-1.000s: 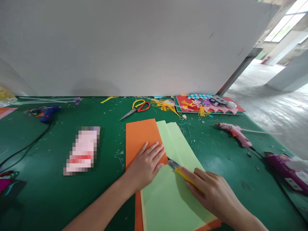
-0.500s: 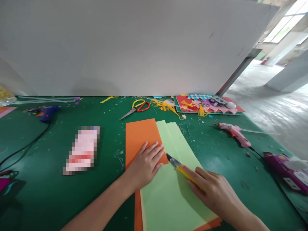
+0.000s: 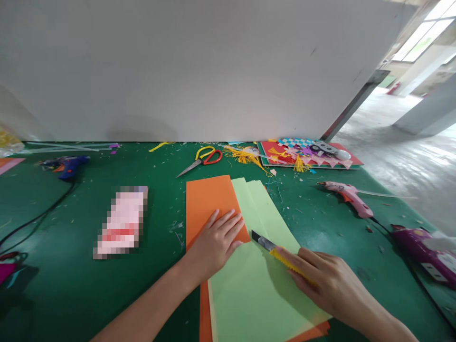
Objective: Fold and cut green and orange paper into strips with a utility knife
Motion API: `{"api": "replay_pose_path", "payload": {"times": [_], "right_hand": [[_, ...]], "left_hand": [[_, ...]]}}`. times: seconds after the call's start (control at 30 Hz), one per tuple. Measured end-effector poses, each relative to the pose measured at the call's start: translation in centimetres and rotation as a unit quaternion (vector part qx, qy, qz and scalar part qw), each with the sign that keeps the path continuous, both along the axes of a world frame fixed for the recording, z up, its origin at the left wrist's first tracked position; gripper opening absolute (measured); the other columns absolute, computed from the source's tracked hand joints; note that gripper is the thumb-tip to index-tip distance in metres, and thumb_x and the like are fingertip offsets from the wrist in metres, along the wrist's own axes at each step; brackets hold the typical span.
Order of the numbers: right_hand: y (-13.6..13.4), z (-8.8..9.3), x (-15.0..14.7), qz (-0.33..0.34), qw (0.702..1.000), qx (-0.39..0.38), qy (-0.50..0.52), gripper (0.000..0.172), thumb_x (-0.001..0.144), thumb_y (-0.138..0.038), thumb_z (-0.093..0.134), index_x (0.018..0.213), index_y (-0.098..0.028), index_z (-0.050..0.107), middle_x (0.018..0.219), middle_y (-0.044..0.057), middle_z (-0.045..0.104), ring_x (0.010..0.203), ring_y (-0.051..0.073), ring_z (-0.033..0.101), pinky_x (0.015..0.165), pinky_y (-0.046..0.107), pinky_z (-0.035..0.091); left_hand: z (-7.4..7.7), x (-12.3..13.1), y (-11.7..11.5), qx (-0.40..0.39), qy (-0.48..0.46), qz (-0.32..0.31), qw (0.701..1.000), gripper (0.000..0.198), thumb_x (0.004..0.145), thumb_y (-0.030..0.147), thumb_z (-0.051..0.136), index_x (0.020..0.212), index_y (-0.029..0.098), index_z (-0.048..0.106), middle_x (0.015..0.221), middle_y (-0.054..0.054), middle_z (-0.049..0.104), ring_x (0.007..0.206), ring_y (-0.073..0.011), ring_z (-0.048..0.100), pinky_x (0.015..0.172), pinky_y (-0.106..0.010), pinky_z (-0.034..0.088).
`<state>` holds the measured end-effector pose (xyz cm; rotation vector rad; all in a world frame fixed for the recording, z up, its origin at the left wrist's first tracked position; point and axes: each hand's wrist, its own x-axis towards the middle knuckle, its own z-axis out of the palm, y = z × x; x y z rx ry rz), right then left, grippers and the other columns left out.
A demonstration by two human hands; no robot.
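There is one yellow cutter [image 3: 289,264], one orange sheet [image 3: 210,197] on top, and several green sheets [image 3: 245,304] below, all on the tabletop [image 3: 160,209]. The left hand [image 3: 215,244] lies flat, fingers slightly spread, covering part of the orange sheet. The right hand [image 3: 324,275] pinches the cutter, its blade just beside the orange corner. Around are one pair of scissors [image 3: 197,163] and two glue guns, one blue [image 3: 70,167], one pink [image 3: 352,195].

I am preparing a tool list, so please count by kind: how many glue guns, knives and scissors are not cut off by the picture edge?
Glue guns, one blue and one pink: 2
Knife: 1
Scissors: 1 pair
Total: 4
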<state>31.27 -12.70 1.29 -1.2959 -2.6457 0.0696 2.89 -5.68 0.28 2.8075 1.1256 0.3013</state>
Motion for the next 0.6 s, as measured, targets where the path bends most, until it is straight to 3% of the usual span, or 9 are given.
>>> {"api": "replay_pose_path", "payload": {"times": [0.1,0.17,0.2,0.27,0.33,0.4,0.5,0.6], "right_hand": [[-0.2,0.4,0.3,-0.024,0.993,-0.083,0.08,0.044,0.096,-0.026,0.04,0.14,-0.028,0.041,0.082,0.004,0.062,0.064,0.015,0.06,0.057,0.027,0.048],[-0.3,0.7,0.2,-0.092,0.96,-0.178,0.197,0.043,0.098,-0.031,0.034,0.14,-0.028,0.041,0.087,0.005,0.063,0.064,0.015,0.06,0.058,0.026,0.049],[-0.5,0.8,0.1,-0.136,0.924,-0.239,0.266,0.044,0.098,-0.034,0.03,0.141,-0.028,0.041,0.087,0.006,0.063,0.061,0.014,0.059,0.055,0.026,0.049],[-0.8,1.1,0.1,-0.206,0.821,-0.356,0.397,0.049,0.099,-0.041,0.024,0.143,-0.025,0.037,0.084,0.007,0.063,0.053,0.013,0.053,0.046,0.025,0.043],[-1.1,1.3,0.2,-0.211,0.727,-0.445,0.478,0.054,0.096,-0.049,0.029,0.144,-0.025,0.035,0.084,0.008,0.062,0.048,0.011,0.048,0.043,0.024,0.038],[-1.3,1.5,0.3,-0.177,0.682,-0.495,0.509,0.06,0.089,-0.053,0.045,0.143,-0.028,0.036,0.089,0.007,0.062,0.047,0.009,0.044,0.045,0.023,0.035],[-1.3,1.8,0.3,-0.152,0.677,-0.51,0.508,0.069,0.081,-0.051,0.059,0.143,-0.03,0.035,0.09,0.006,0.06,0.049,0.008,0.044,0.046,0.023,0.035],[-1.2,1.8,-0.1,-0.146,0.71,-0.485,0.49,0.06,0.088,-0.048,0.05,0.142,-0.027,0.037,0.093,0.008,0.061,0.056,0.012,0.051,0.05,0.026,0.042]], "left_hand": [[-0.1,0.1,0.0,0.005,-0.004,-0.002,1.0,0.049,0.099,0.043,0.028,0.142,0.02,0.034,0.147,-0.004,0.039,0.138,-0.0216,0.029,0.114,-0.046,0.021],[-0.1,0.1,0.1,0.009,-0.007,-0.002,1.0,0.05,0.098,0.044,0.029,0.141,0.019,0.035,0.146,-0.004,0.041,0.138,-0.022,0.03,0.114,-0.046,0.021],[-0.1,0.1,0.1,0.009,-0.006,-0.001,1.0,0.049,0.098,0.044,0.03,0.141,0.019,0.036,0.146,-0.004,0.041,0.138,-0.0222,0.031,0.114,-0.046,0.021],[0.0,0.1,0.0,0.012,-0.005,0.0,1.0,0.048,0.099,0.042,0.03,0.14,0.019,0.037,0.146,-0.004,0.042,0.137,-0.0225,0.031,0.113,-0.047,0.022],[0.0,0.0,0.0,0.015,-0.001,-0.002,1.0,0.048,0.098,0.042,0.032,0.14,0.02,0.037,0.146,-0.004,0.042,0.138,-0.0233,0.031,0.113,-0.048,0.022],[0.1,0.0,0.0,0.016,0.002,-0.007,1.0,0.05,0.097,0.045,0.034,0.14,0.02,0.037,0.146,-0.005,0.041,0.138,-0.0242,0.03,0.113,-0.048,0.023],[0.1,0.1,0.0,0.017,-0.001,-0.008,1.0,0.053,0.096,0.048,0.036,0.141,0.02,0.035,0.145,-0.006,0.043,0.137,-0.0247,0.031,0.112,-0.049,0.024],[0.0,0.2,-0.1,0.022,-0.011,-0.001,1.0,0.049,0.097,0.043,0.035,0.14,0.02,0.037,0.144,-0.006,0.045,0.137,-0.0239,0.032,0.112,-0.048,0.024]]}}
